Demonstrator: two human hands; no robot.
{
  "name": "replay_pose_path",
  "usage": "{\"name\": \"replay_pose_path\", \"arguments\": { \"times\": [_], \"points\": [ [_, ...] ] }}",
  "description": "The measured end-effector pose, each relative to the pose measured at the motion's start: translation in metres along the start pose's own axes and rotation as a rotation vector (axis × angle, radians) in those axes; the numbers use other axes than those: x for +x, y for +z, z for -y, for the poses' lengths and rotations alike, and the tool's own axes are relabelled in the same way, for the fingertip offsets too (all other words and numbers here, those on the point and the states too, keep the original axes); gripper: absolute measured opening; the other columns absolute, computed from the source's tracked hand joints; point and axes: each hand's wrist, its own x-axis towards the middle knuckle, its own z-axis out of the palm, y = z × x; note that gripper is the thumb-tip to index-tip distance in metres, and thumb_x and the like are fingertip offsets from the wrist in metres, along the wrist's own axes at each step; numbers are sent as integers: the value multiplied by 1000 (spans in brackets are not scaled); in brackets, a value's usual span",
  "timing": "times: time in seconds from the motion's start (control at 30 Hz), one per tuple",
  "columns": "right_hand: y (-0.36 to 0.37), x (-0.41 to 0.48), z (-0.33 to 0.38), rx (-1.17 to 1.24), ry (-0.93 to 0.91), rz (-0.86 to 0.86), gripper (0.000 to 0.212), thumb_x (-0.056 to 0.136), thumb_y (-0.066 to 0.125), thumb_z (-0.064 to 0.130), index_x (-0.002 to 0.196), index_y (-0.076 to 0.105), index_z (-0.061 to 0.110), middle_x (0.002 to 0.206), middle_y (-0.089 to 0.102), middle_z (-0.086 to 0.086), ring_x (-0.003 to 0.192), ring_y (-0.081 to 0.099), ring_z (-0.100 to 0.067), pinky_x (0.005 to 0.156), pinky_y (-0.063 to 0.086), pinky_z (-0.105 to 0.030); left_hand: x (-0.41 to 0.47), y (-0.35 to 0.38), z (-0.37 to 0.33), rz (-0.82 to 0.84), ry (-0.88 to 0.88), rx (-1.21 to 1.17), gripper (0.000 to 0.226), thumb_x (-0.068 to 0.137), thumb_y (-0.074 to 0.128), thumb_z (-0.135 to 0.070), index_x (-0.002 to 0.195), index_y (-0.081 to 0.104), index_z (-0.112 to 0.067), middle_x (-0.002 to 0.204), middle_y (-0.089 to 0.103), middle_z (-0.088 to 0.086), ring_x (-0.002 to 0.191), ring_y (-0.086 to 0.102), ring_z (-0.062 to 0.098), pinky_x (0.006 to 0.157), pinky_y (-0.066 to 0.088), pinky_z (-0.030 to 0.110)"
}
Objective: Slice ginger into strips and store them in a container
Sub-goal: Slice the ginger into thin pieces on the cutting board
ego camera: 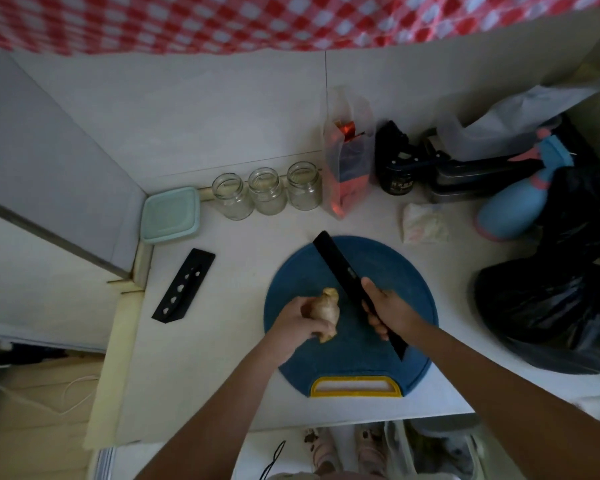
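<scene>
- While the left hand [300, 322] grips the ginger [329, 308], fingers curled round its near end, the root sits on the board [361, 355], left of centre.
- Ginger looks whole and knobbly; no cuts visible.
- Right hand [390, 311] clamped round the handle of the knife [340, 268].
- Black blade points away and to the left across the board's far half, just right of the ginger, not touching it.
- Cannot tell if the blade rests on the board or is lifted.
- Handle end sticks out below the right hand, toward the near edge.
- Board: round, blue, yellow grip slot at near edge, flat on the pale counter [205, 358].
- Sheath [184, 285]: black, with cutouts, flat on the counter, well left of the board.
- Container [170, 214]: teal, lid on, far-left corner by the wall.
- Three jars [267, 190]: clear, lidless, in a row right of the container.
- Clear bag [349, 157]: reddish contents, upright, right of the jars.
- Cloth [423, 223]: white, crumpled, beyond the board to the right.
- Spray bottle [516, 206]: blue with pink trim, far right, beside a black bag [551, 296].
</scene>
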Motion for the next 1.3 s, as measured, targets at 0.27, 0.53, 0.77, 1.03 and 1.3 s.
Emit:
{"name": "replay_pose_path", "arguments": {
  "times": [0.27,0.53,0.77,1.03,1.3],
  "points": [
    [-20,-17,-4,-2,-6,23,57,91,40,63,65,41,12,47,34,-4,36,31,-16,37,29,-21,-7,-21,1,139,-48,110,35,82,67,-8,114,61,-20,117,59,8,96,59,17,78,50,24],
    [-21,-27,-9,-63,-28,35,56,92,37,61,66,42,12,46,36,-2,37,31,-16,37,31,-20,-2,-18,-5,138,5,267,29,84,66,-10,106,63,-28,110,58,0,89,59,9,80,52,23],
    [-25,-34,-11,-69,-36,34,55,92,36,63,68,41,13,46,36,-1,37,32,-15,38,32,-21,-10,-19,1,103,51,238,29,83,66,-5,106,61,-22,114,55,6,99,60,17,82,55,26],
    [-26,-38,-13,-4,-76,-51,57,91,35,64,68,43,13,46,37,0,37,33,-15,39,31,-22,-19,-14,26,-52,205,236,42,81,68,-12,112,53,-37,111,57,5,103,58,19,94,50,40],
    [-34,-48,-16,-16,-96,-103,57,90,36,64,66,42,12,47,37,-2,37,34,-15,39,33,-22,-21,-13,35,-115,260,447,43,85,67,-26,121,49,-37,109,61,-3,94,61,9,84,49,23]
  ]
}}
